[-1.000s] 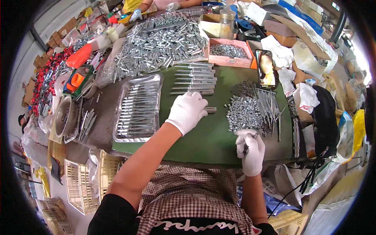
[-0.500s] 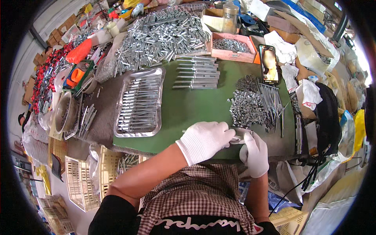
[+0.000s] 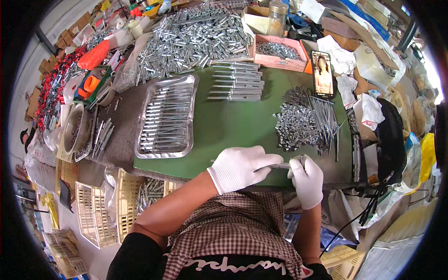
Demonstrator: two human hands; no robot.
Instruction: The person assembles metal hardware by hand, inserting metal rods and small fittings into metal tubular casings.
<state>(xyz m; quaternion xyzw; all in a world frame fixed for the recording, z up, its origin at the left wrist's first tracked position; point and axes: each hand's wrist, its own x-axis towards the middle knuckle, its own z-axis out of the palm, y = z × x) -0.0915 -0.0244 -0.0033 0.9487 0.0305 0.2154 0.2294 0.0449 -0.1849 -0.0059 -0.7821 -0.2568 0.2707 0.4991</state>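
Both hands wear white gloves and meet over the near edge of the green mat. My left hand is closed around a slim metal rod, one end of which sticks out toward the right. At that end my right hand pinches with thumb and fingers. A small dark metal bit shows between its fingertips, too small to name. Just beyond the right hand lies a pile of small metal fittings, with loose thin rods beside it. The left hand's palm side is hidden.
A metal tray of rods lies at left, and a row of thicker metal tubes at the back. Beyond are a large heap of metal parts, a pink box and a phone. Plastic crates stand below the table edge.
The hands have drawn slightly apart, the right one shifting right. The rod between them now shows more clearly and lies nearly level.
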